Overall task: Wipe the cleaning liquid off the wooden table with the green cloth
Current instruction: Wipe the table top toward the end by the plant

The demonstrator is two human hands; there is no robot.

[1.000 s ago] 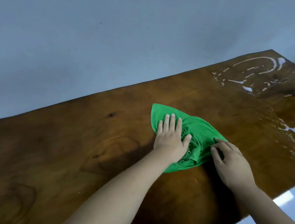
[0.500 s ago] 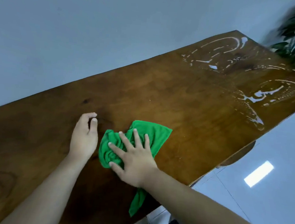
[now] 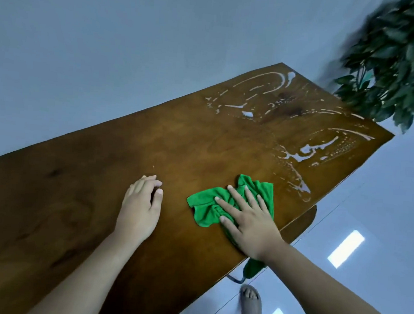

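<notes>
The green cloth (image 3: 205, 206) lies crumpled on the wooden table (image 3: 73, 208) near its front edge, one corner hanging over that edge. My right hand (image 3: 248, 222) presses flat on the cloth with fingers spread. My left hand (image 3: 140, 206) rests on bare wood to the left of the cloth, fingers loosely curled, holding nothing. White streaks and puddles of cleaning liquid (image 3: 302, 154) cover the right end of the table, beyond the cloth.
A leafy green plant (image 3: 401, 60) stands past the table's right end. A plain grey wall runs behind the table. Below the front edge I see shiny floor tiles and my sandalled foot (image 3: 250, 301).
My right hand has taken over the cloth from the left and slid it rightwards toward the wet area. My left hand has come off the cloth onto bare wood.
</notes>
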